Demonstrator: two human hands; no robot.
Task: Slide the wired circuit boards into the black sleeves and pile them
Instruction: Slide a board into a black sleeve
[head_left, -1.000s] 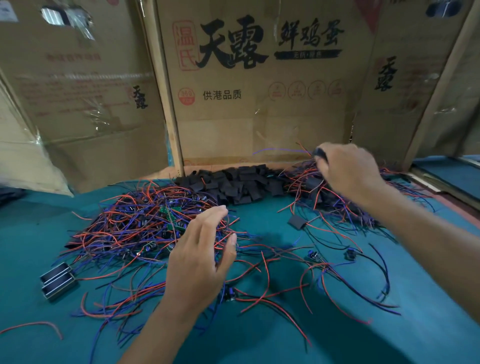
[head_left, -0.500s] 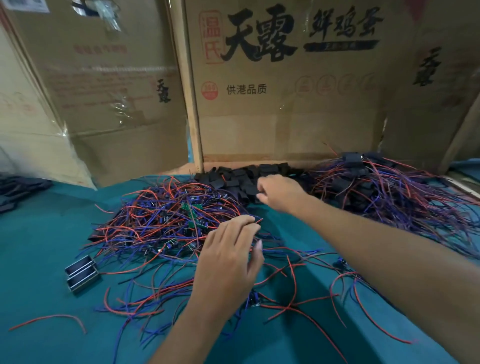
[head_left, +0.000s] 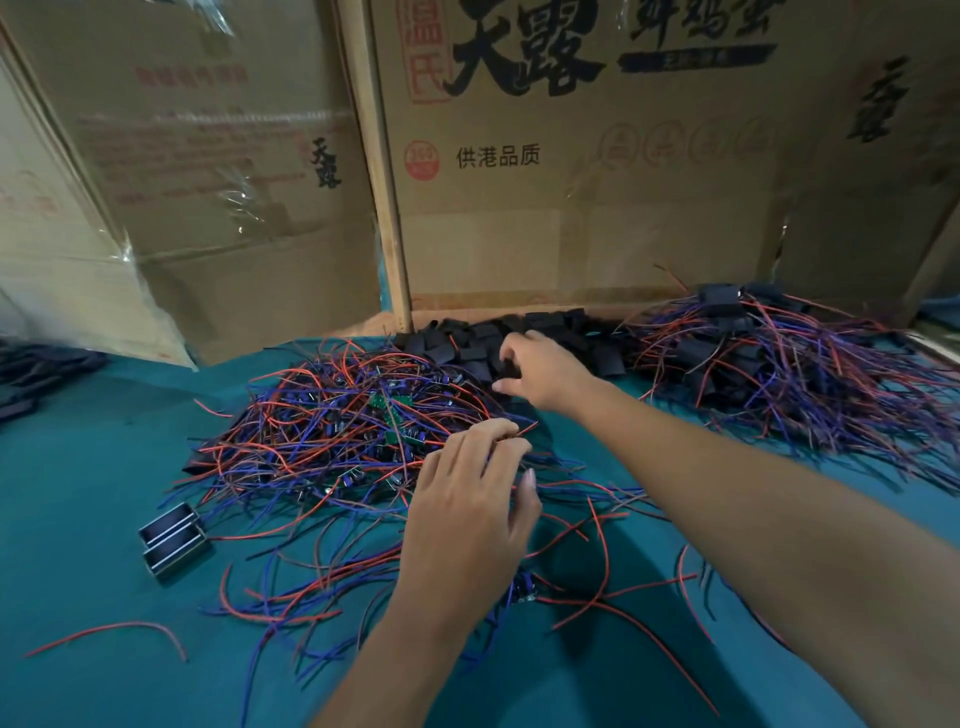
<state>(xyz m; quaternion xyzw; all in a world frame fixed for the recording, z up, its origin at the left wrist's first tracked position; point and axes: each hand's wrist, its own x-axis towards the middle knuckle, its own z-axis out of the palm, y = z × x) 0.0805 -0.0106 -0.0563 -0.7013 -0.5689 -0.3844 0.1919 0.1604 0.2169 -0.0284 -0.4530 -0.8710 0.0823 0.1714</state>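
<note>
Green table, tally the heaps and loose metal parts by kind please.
Unsleeved wired boards heap: 1
Empty black sleeves heap: 1
Sleeved boards heap: 1
Dark heap at left edge, unclear: 1
Metal blocks: 2
Total: 6

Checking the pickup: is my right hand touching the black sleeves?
Touching. The head view shows the right hand reaching into the pile of black sleeves, fingertips on them.

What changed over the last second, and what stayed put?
The right hand left the finished pile, where it held a sleeved board, and crossed left to the loose black sleeves, fingers now curling among them. The left hand stayed resting on the tangle of wired boards; no grip shows there.
</note>
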